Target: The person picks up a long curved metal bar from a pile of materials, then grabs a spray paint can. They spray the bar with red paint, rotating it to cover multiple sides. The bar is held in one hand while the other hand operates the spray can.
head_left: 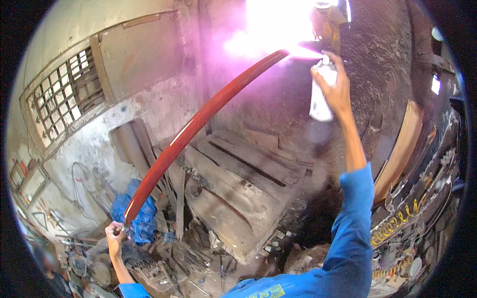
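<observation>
My left hand [115, 234] grips the lower end of a long, glossy red-brown bar [195, 124]; I cannot tell its material. The bar rises slantwise to the upper right, bowed slightly, with bright highlights along its length. Raised on the right, my right hand [338, 92] is wrapped round a white spray can [321, 102], one finger on its top. From the nozzle a pale spray fans leftward onto the bar's upper tip. Can and bar do not touch. Strong light and pinkish haze wash out the area behind the tip.
A worn wooden board [238, 196] leans in the middle behind the bar. A blue plastic bag [141, 216] lies near my left hand amid scrap. Yellow coiled hose [397, 223] hangs at right. A barred window [67, 92] is at left; a person [45, 260] shows lower left.
</observation>
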A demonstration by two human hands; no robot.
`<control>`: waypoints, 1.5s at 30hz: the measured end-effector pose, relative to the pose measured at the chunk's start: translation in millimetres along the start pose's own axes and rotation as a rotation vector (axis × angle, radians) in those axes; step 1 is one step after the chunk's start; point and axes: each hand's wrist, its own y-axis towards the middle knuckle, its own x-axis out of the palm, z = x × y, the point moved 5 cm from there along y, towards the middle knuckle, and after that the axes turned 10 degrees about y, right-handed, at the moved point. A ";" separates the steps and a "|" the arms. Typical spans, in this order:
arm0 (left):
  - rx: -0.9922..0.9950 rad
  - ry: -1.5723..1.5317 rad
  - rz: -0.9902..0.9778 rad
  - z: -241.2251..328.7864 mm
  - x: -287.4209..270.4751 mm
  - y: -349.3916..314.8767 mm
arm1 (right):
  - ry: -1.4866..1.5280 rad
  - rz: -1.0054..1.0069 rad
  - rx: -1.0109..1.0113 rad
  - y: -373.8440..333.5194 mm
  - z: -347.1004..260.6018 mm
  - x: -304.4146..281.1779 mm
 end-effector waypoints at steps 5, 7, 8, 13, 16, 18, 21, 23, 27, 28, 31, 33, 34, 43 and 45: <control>-0.051 -0.032 -0.027 -12.7 -3.6 -1.9 | 0.025 0.071 0.148 10.1 4.6 -4.5; -0.035 -0.034 -0.018 -15.8 -5.1 -3.0 | -0.055 0.140 0.199 47.5 45.2 -12.5; -0.045 -0.019 -0.009 -17.3 -6.1 -4.2 | -0.044 0.138 0.224 62.0 64.7 -13.6; -0.014 0.070 0.023 -10.6 -3.1 -5.1 | -0.139 0.061 0.239 48.5 79.0 4.1; -0.019 0.280 0.099 1.7 2.7 1.6 | -0.058 -0.020 0.119 -2.2 10.6 37.0; -0.060 0.259 0.123 9.6 15.0 9.3 | 0.071 -0.091 0.112 -41.3 -41.2 66.9; 0.021 0.447 0.185 34.7 46.0 24.3 | 0.117 -0.196 0.100 -101.1 -109.5 110.8; 0.028 0.295 0.184 49.5 75.5 34.4 | 0.281 -0.320 0.020 -142.6 -157.6 144.2; 0.028 0.119 0.175 77.0 125.2 51.0 | 0.284 -0.581 -0.100 -212.1 -235.8 190.7; 0.015 0.147 0.195 82.1 130.1 52.4 | 0.321 -0.663 -0.072 -220.8 -242.1 199.5; 0.036 0.264 0.215 88.6 133.2 51.5 | 0.390 -0.625 -0.015 -215.0 -225.7 198.4; 0.036 0.247 0.217 83.1 119.7 44.2 | 0.406 -0.510 0.047 -183.5 -179.6 185.6; 0.012 0.269 0.197 77.0 109.3 39.3 | 0.367 -0.404 0.091 -164.2 -150.4 171.3; -0.074 0.077 0.135 28.5 -4.9 -33.2 | -0.043 0.136 0.420 31.2 53.5 -6.8; -0.083 0.050 0.117 28.5 -10.8 -34.1 | -0.044 0.185 0.473 39.8 62.1 -19.5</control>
